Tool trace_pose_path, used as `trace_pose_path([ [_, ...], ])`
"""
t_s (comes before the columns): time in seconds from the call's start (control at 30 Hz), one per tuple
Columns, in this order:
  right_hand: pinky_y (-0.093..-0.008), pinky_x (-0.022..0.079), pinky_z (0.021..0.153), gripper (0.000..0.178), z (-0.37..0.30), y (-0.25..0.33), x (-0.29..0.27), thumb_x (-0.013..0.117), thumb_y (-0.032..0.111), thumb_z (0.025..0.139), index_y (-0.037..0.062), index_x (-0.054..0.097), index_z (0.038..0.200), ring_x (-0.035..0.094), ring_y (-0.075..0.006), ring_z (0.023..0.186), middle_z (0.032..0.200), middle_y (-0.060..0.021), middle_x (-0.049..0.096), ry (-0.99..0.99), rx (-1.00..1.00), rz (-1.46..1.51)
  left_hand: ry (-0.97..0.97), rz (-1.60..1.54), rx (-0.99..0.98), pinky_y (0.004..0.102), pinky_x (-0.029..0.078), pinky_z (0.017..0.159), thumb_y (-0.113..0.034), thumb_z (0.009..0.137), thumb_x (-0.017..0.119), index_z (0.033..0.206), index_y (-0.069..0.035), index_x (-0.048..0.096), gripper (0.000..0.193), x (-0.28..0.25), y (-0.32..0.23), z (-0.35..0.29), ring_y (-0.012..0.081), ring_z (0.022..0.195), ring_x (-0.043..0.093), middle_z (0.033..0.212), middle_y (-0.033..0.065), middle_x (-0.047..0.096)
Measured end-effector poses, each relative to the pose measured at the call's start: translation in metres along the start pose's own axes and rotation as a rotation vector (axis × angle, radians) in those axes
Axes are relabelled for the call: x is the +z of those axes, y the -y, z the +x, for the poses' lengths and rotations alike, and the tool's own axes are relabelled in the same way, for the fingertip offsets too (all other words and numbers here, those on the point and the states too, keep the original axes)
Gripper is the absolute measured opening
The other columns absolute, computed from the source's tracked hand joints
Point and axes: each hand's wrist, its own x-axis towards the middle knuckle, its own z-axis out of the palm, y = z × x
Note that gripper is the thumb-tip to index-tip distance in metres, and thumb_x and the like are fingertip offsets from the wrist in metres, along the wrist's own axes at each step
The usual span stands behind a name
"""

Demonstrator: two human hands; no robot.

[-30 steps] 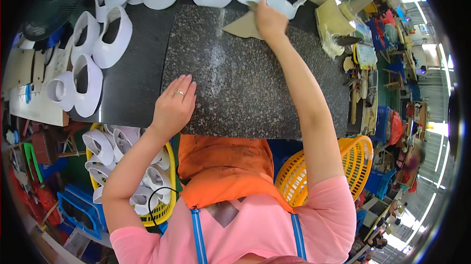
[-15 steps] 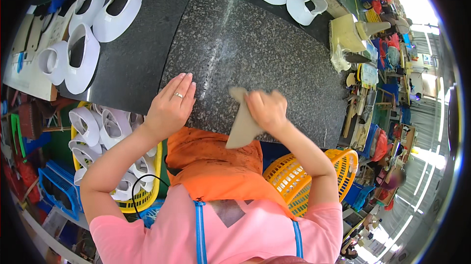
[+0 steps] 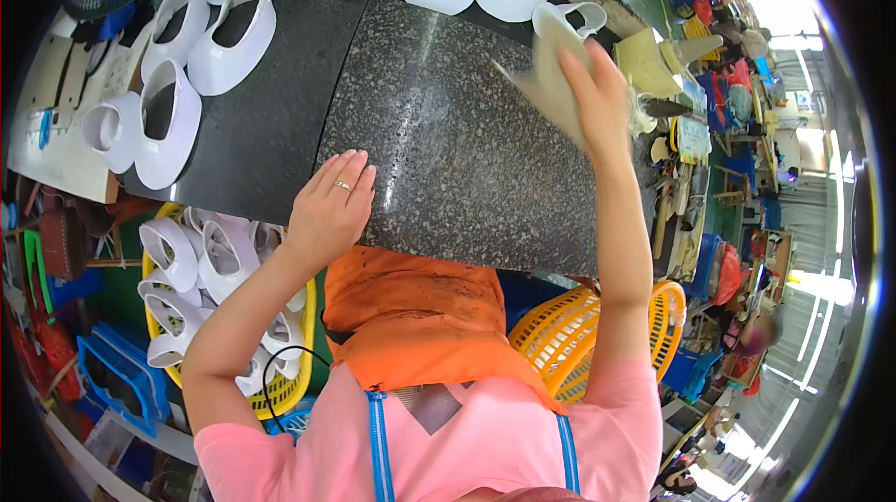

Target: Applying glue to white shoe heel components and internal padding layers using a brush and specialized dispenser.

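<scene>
Now swung from the near edge of the counter (image 3: 448,157) toward its far right, a beige cloth (image 3: 557,82) blurs with motion in the tight grip of the right hand (image 3: 602,96), near the white visors (image 3: 504,6), apparently shifting the work there; the left hand (image 3: 329,203) rests flat at the front, its grip relaxed, holding nothing visible
</scene>
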Motion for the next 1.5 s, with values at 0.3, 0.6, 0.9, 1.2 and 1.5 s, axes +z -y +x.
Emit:
trace_pose_path([
  [0.3,-0.029,0.036,0.045,0.015,-0.136,-0.045,0.058,0.061,0.017,0.069,0.0131,0.046,0.07,0.048,-0.0159,0.046,0.059,0.0,0.047,0.28,-0.757,-0.721,0.039,0.044,0.05,0.0411,0.044,0.092,-0.008,0.073,0.061,0.102,0.004,0.057,0.031,0.0,0.003,0.001,0.0316,0.102,0.054,0.106,0.0171,0.056],
  [0.6,-0.0364,0.045,0.049,0.005,0.021,-0.043,0.136,0.047,0.015,0.08,0.0103,0.047,0.08,0.06,-0.0256,0.052,0.063,-0.0064,0.061,0.052,-0.584,-0.877,0.094,0.133,0.058,0.0401,0.045,0.09,-0.007,0.074,0.059,0.1,0.003,0.058,0.028,-0.005,-0.005,0.011,0.0307,0.1,0.055,0.105,0.0161,0.056],
  [0.9,-0.0292,0.045,0.065,0.026,0.023,0.011,0.025,0.053,0.027,0.083,0.0012,0.055,0.088,0.055,-0.0133,0.074,0.08,-0.0079,0.059,0.155,-0.095,-0.123,-0.008,0.109,0.055,0.0387,0.047,0.088,-0.007,0.075,0.06,0.098,0.0,0.059,0.024,0.004,-0.003,0.002,0.0288,0.096,0.056,0.101,0.0133,0.057],
  [1.2,-0.0282,0.04,0.052,0.012,-0.151,-0.031,0.046,0.062,0.016,0.074,0.0104,0.051,0.074,0.051,-0.0192,0.05,0.062,-0.0012,0.05,0.4,-0.711,-0.722,-0.019,0.095,0.111,0.0383,0.048,0.084,-0.009,0.073,0.064,0.093,0.0,0.061,0.023,0.001,-0.002,0.004,0.0293,0.092,0.057,0.092,0.0128,0.058],
  [1.5,-0.0313,0.04,0.047,0.008,-0.02,-0.037,0.145,0.053,0.016,0.075,0.0111,0.048,0.079,0.054,-0.0192,0.044,0.057,-0.0009,0.053,0.066,-0.745,-0.79,0.038,0.147,0.09,0.0378,0.05,0.083,-0.005,0.07,0.063,0.09,0.001,0.062,0.021,-0.001,-0.003,0.004,0.0285,0.091,0.057,0.091,0.0121,0.058],
])
